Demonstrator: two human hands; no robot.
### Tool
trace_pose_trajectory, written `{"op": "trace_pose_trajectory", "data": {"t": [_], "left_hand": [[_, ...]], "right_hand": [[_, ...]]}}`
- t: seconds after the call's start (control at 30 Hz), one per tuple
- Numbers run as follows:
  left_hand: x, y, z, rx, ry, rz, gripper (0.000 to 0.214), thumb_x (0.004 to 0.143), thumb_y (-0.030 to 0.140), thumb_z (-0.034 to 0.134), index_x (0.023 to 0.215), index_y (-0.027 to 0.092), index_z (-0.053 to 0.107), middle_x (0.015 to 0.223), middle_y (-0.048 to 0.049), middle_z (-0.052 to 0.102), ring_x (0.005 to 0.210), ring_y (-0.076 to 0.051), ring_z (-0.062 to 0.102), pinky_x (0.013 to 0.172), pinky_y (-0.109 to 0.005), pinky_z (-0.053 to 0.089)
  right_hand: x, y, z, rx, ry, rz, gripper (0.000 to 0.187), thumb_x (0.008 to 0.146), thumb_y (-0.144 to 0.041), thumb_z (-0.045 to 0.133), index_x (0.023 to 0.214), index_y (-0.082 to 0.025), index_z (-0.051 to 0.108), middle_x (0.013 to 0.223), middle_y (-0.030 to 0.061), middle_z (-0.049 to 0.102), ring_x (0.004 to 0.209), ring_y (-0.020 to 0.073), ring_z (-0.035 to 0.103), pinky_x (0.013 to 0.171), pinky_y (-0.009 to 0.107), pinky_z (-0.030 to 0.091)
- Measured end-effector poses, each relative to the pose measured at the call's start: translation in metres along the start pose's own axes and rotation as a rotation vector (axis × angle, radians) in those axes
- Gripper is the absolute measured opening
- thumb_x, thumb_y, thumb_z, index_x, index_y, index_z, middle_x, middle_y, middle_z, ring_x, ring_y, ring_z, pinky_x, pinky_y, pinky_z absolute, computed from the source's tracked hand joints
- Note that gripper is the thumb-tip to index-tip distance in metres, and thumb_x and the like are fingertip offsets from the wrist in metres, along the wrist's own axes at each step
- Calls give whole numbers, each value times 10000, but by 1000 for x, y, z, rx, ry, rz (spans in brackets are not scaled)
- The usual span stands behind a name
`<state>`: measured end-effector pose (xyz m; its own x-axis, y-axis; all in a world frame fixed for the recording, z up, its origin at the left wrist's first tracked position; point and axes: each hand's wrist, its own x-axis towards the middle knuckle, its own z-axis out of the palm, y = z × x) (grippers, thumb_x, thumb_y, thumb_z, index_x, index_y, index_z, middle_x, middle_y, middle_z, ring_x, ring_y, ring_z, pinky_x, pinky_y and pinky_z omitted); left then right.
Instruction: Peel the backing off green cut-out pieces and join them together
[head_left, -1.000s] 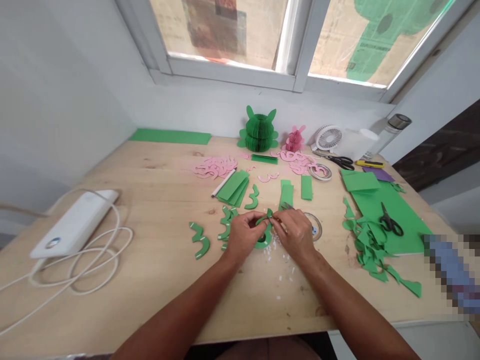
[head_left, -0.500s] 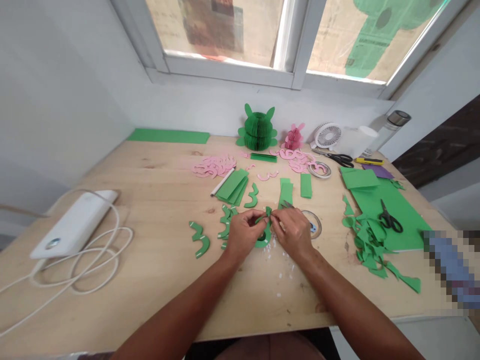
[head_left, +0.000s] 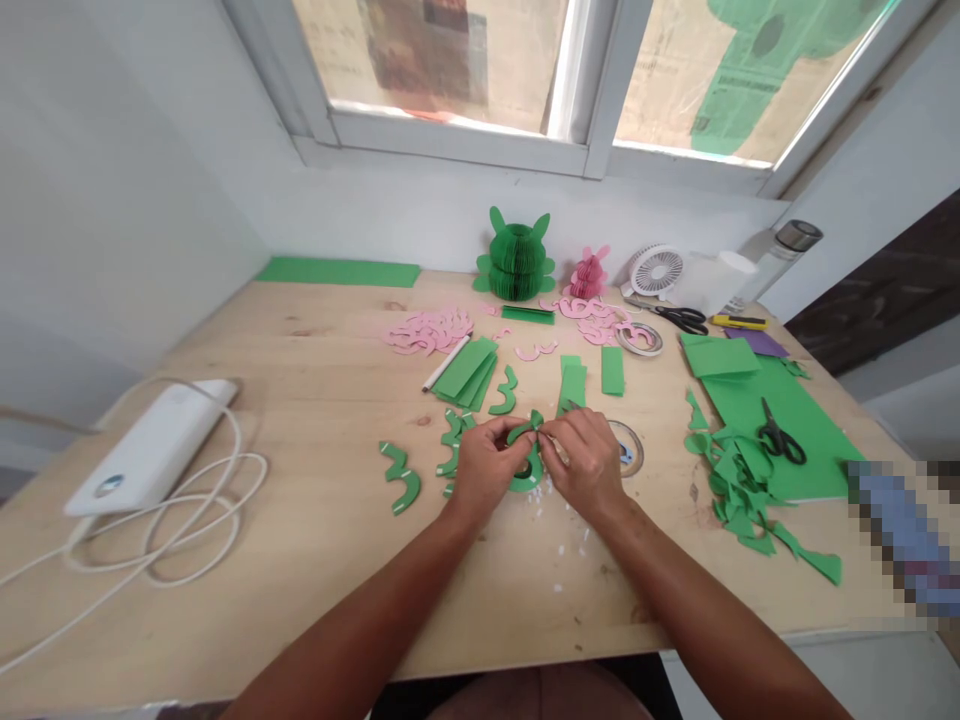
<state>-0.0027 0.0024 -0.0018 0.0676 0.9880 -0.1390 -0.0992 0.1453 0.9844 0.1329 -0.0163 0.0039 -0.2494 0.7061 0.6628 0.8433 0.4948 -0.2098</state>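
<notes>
Presumably for control, the left hand (head_left: 487, 465) pinched a curved green piece (head_left: 518, 433) between closed fingers above the worktop (head_left: 300, 560); the right hand (head_left: 583, 450) likewise gripped its end, apparently steadying it.

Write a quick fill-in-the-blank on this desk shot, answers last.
1. The left hand pinches a small curved paper piece coloured ____.
2. Near the wall, the pleated green paper figure has a smaller pleated paper figure beside it, coloured ____.
3. The round white fan stands on that smaller figure's ____ (picture left or right).
4. The flat white rectangular device lies on the picture's ____ side.

Missing words: green; pink; right; left.
</notes>
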Motion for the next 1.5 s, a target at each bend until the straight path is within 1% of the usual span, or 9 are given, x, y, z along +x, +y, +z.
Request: {"op": "trace_pose_trajectory", "data": {"t": [0.2,0.5,0.63,0.77,0.87,1.0,1.1,1.23,1.5], "left_hand": [[-2,-3,0,75,0,88,161,630,282,651,697,136,658,589,16,558,472,-73,449,431,-174,376],[-3,-3,1,128,17,109,121,624,267,637,662,153,645,564,32,546,466,-72,425,430,-174,348],[-3,-6,1,134,11,125,131,640,271,632,688,151,650,589,26,554,477,-71,423,428,-170,353],[-2,-7,0,96,-7,81,166,621,292,651,692,142,659,596,20,569,474,-76,453,438,-179,393],[-2,-5,0,59,-12,40,208,605,316,673,709,135,667,576,25,555,449,-70,452,426,-181,408],[-2,1,2,-8,8,-32,259,564,317,703,734,124,674,542,34,525,415,-61,432,392,-178,405],[-3,4,2,-47,-1,-69,258,561,309,710,733,121,667,546,36,520,414,-56,424,392,-176,406],[-2,1,2,-6,-32,-7,208,595,297,685,713,128,660,557,36,530,423,-52,417,395,-165,374],[-2,-8,-1,158,-28,152,162,664,298,652,720,146,654,618,25,565,504,-74,458,453,-174,377]], "right_hand": [[0,0,1,-30,5,3,109,850,-190,501,768,-194,573,687,48,581,698,197,499,661,342,355],[1,-3,2,-94,-4,16,149,826,-156,486,687,-201,519,654,45,554,669,198,464,644,339,344],[-1,-1,8,-39,17,54,130,783,-135,501,675,-206,495,635,33,536,666,195,469,641,332,356],[-3,1,12,78,46,145,122,749,-115,505,675,-209,485,633,14,535,664,178,493,654,316,379],[-3,2,11,127,58,207,123,735,-112,508,665,-210,484,621,4,533,651,170,500,646,305,392],[-3,3,7,190,59,269,104,760,-131,507,690,-208,503,638,8,549,646,165,506,640,299,404],[-3,2,5,226,20,298,60,787,-175,519,733,-199,528,671,17,565,654,162,514,638,294,412],[-4,0,5,227,-24,305,88,794,-208,534,707,-197,523,641,9,545,647,161,516,648,293,417],[-4,0,6,231,-3,294,125,789,-204,535,666,-196,516,615,2,536,632,158,511,656,294,414]]}}
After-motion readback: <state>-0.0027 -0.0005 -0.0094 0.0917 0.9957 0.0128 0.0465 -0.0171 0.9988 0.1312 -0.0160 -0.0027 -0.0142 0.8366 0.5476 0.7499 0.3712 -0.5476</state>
